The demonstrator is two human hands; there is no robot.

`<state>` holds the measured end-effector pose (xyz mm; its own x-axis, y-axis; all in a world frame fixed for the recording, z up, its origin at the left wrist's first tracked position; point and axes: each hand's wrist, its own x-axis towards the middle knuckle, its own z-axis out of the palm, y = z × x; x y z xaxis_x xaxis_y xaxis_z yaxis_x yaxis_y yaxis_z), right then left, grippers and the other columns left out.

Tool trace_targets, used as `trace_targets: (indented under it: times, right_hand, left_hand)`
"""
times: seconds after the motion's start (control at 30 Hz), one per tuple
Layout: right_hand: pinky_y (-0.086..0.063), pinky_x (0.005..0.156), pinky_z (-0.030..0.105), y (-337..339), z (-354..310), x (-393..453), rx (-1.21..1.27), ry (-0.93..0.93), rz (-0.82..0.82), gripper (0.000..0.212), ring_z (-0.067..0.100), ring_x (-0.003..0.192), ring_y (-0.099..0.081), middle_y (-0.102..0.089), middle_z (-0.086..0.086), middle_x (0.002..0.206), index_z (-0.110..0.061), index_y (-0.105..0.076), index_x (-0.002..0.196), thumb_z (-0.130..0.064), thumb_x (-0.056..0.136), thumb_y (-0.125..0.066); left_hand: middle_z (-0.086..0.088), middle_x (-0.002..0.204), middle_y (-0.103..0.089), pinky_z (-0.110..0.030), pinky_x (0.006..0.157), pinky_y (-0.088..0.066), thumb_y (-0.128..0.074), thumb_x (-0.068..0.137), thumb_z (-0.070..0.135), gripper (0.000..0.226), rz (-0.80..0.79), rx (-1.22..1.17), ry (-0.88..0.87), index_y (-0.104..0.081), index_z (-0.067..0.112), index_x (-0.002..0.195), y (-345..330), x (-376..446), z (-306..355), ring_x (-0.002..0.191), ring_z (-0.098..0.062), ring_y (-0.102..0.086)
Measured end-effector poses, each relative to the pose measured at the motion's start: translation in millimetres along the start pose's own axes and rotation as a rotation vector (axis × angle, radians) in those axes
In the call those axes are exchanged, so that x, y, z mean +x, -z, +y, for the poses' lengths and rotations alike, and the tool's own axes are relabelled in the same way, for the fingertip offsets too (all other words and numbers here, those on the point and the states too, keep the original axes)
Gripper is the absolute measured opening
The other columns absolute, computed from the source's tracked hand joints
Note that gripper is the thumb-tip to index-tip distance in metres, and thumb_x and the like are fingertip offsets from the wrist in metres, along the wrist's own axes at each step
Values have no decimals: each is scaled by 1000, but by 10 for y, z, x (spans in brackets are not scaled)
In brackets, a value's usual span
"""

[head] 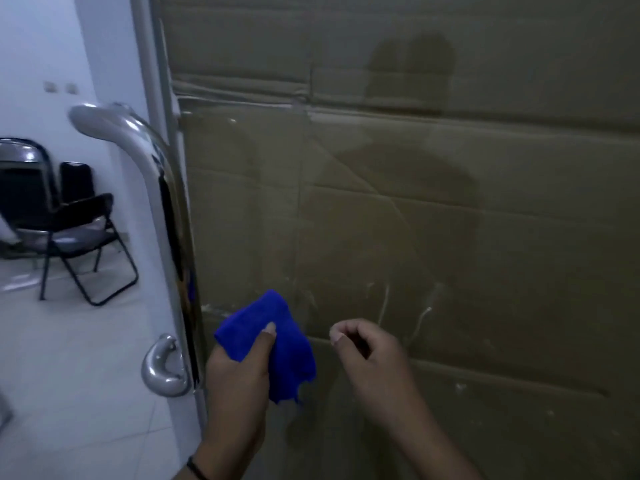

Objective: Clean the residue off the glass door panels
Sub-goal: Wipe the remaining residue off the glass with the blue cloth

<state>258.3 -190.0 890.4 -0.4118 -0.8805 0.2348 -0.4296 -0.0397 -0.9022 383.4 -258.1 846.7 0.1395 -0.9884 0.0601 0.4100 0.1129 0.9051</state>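
While no writing is readable, the glass door panel (398,220) fills the frame's right, streaked low-centre. The left hand (239,368) grips a blue cloth (277,341); the right hand (370,355) curls nearby, possibly pinching residue.

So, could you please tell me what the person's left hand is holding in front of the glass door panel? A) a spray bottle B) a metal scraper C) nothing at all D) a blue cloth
D: the left hand grips a blue cloth in front of the glass door panel, while the right hand has curled fingers and no visible tool.
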Motion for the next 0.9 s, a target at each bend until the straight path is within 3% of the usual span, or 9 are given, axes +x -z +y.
trace_targets:
  times: [0.13,0.27,0.3,0.37,0.43,0.53,0.63,0.73,0.9]
  right_hand:
    - [-39,52,8,100,51,162,-18,98,-49,18,-6,58,-52,-60,-9,65,-25,-64,73,-17,88,-59]
    - [-38,48,10,160,68,252,23,174,-96,20,-1,53,-53,-63,-6,64,-25,-65,69,-15,86,-61]
    - [-38,47,11,176,77,267,46,180,-114,20,0,51,-52,-63,-7,61,-25,-66,69,-14,85,-61]
    - [-39,46,13,204,85,287,88,187,-153,20,2,48,-51,-62,-7,58,-24,-66,69,-12,85,-61]
    - [-40,48,12,230,86,290,103,214,-193,22,2,51,-54,-65,-8,62,-24,-65,69,-10,85,-60]
    - [-44,54,13,284,124,307,57,298,-182,25,4,57,-60,-66,-8,65,-28,-63,67,-9,83,-61]
    - [-44,55,13,377,167,339,34,327,-162,24,3,58,-61,-66,-10,63,-29,-65,69,-10,82,-63]
    - [-40,54,8,503,176,424,38,329,-180,21,-1,61,-60,-66,-14,66,-27,-67,72,-10,83,-63]
    - [-42,62,11,661,106,599,-10,415,-128,12,1,69,-60,-67,-6,77,-21,-71,86,-13,85,-62]
  left_hand:
    - [24,76,-68,-6,59,-47,-65,88,13,20,244,188,-375,-60,33,90,-180,186,7,72,11,-62]
    - [2,100,-62,-12,82,-44,-64,89,14,23,461,340,-651,-59,14,111,-320,395,24,89,-6,-57]
    - [-3,98,-59,-10,81,-41,-63,88,12,19,495,393,-748,-58,8,106,-340,452,17,87,-9,-54]
    - [-12,85,-51,-21,73,-41,-60,83,6,11,549,505,-849,-52,1,90,-378,565,2,78,-20,-49]
    - [-12,78,-44,-34,65,-37,-58,78,-4,13,582,613,-854,-46,1,80,-399,658,-40,72,-24,-42]
    - [-18,81,-48,-34,65,-36,-55,71,-13,14,585,727,-800,-51,-2,79,-393,761,-142,76,-29,-45]
    - [-23,98,-55,-29,78,-41,-55,72,-15,30,565,683,-688,-63,-5,99,-359,803,-237,91,-34,-53]
    - [-11,113,-53,-34,91,-45,-53,80,-8,41,479,548,-539,-59,4,119,-393,747,-289,102,-25,-53]
    - [-5,91,-51,-23,74,-41,-47,77,-1,24,351,660,-714,-59,6,97,-519,482,-421,81,-13,-47]
